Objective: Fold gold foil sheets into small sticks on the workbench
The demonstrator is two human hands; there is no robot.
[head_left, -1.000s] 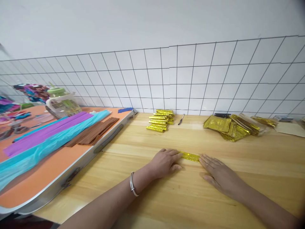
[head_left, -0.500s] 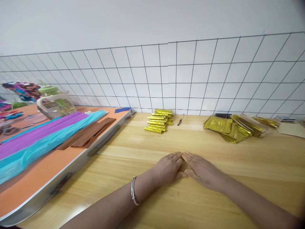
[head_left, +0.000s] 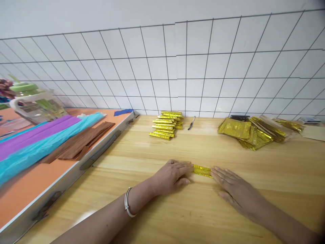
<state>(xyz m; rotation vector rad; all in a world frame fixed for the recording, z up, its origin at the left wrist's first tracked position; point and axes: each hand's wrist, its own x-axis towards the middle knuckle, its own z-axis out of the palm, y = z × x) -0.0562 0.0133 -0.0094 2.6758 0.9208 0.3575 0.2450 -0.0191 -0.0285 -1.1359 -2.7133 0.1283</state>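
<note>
A narrow folded strip of shiny gold material [head_left: 201,170] lies flat on the wooden table [head_left: 162,217]. My left hand [head_left: 172,177], with a silver bangle [head_left: 127,202] at its wrist, rests on the strip's left end, palm down, the thumb apart from the fingers. On the right end lie the fingertips of my right hand [head_left: 232,184], which is also flat with its thumb apart. The middle of the strip shows between the hands; its ends are hidden under the fingers.
Behind the hands sits a stack of folded gold strips [head_left: 166,125], with a pen [head_left: 191,123] beside it. Gold sheets [head_left: 236,128] lie back right. A raised orange board [head_left: 61,171] on the left holds brown [head_left: 81,144], blue and purple material and a green-lidded jug [head_left: 38,105].
My hands have moved apart along the strip, uncovering its middle. The view has shifted, so the board and the jug sit farther left.
</note>
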